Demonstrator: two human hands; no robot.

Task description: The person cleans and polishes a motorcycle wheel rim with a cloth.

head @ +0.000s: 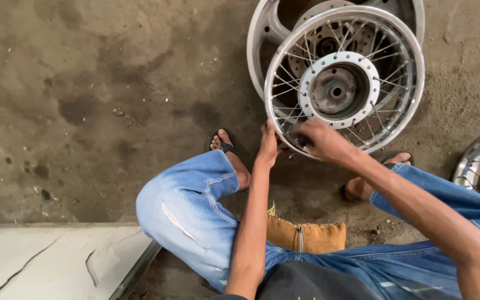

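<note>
The spoked wheel (344, 83) is gripped at its near rim by the left hand (268, 145) — a small dark tool (301, 140), hard to make out, is clasped in the right hand (324, 141).

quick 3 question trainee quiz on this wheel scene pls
1. True or false: the spoked wheel lies on top of another silver rim.
2. Which hand grips the near edge of the spoked wheel from outside?
A. left hand
B. right hand
C. neither
3. Fill in: the right hand's fingers reach in among the wheel's ______.

Key
1. True: the other rim shows behind and under it.
2. A: the left hand clasps the rim edge.
3. Spokes: the fingers seem to pinch something small and dark there; what it is cannot be told.
</note>
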